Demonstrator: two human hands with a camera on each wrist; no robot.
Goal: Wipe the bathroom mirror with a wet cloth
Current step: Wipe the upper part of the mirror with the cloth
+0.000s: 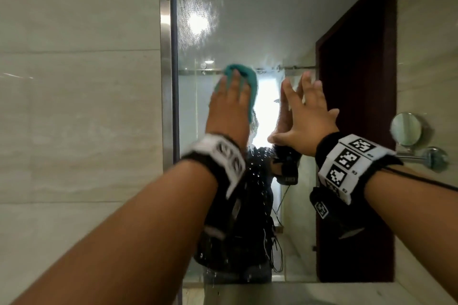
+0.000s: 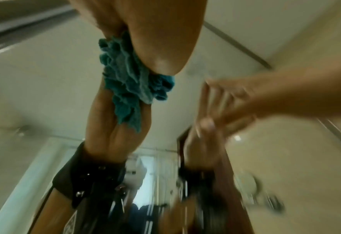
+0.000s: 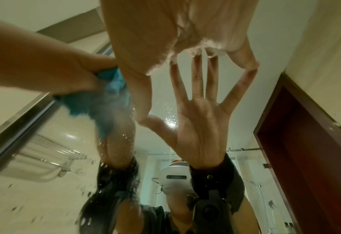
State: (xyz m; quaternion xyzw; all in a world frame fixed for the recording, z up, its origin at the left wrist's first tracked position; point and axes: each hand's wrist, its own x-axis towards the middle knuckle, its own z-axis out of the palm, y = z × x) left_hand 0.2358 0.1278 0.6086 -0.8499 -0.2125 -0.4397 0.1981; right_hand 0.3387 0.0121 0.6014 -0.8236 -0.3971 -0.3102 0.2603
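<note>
The wall mirror (image 1: 247, 20) fills the middle of the head view, wet and streaked near its top left. My left hand (image 1: 230, 104) lies with extended fingers over a bunched teal cloth (image 1: 250, 86) and presses it against the glass. The left wrist view shows the cloth (image 2: 125, 82) squashed between the left hand (image 2: 161, 39) and its reflection. My right hand (image 1: 307, 111) holds nothing; its spread fingers are flat on the glass just right of the cloth. In the right wrist view the right hand (image 3: 165, 39) meets its mirrored palm, with the cloth (image 3: 109, 88) to its left.
A metal frame (image 1: 164, 57) borders the mirror's left edge, with a tiled wall (image 1: 74, 82) beyond. A round shaving mirror (image 1: 406, 129) on a chrome arm sticks out at the right. Water drops (image 1: 257, 176) dot the lower glass. A dark red door (image 1: 357, 106) is reflected.
</note>
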